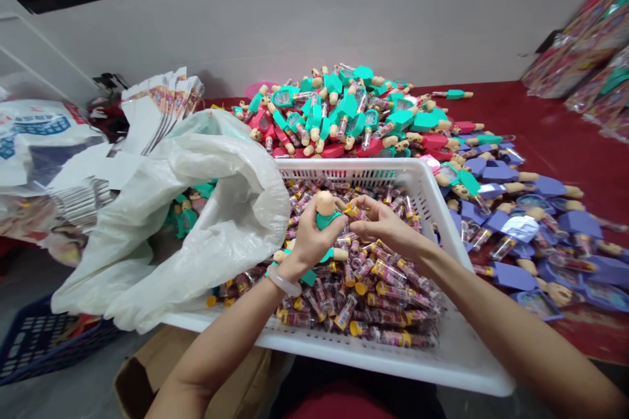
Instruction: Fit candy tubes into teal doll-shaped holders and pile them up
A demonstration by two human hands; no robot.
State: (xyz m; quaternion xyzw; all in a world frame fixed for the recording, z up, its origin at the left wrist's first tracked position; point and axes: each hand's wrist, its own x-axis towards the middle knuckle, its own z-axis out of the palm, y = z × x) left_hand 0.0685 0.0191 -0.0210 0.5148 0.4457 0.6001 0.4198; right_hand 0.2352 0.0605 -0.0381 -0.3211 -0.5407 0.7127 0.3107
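My left hand grips a small doll-shaped toy with a beige head and a teal body, held over a white slotted basket. My right hand pinches a small clear candy tube with a yellow cap against the toy's side. The basket is filled with several such candy tubes. A pale bangle circles my left wrist.
Behind the basket lies a heap of teal, red and purple doll toys on a red surface. A white plastic bag drapes over the basket's left side. Printed cartons, a blue crate and a cardboard box sit at left.
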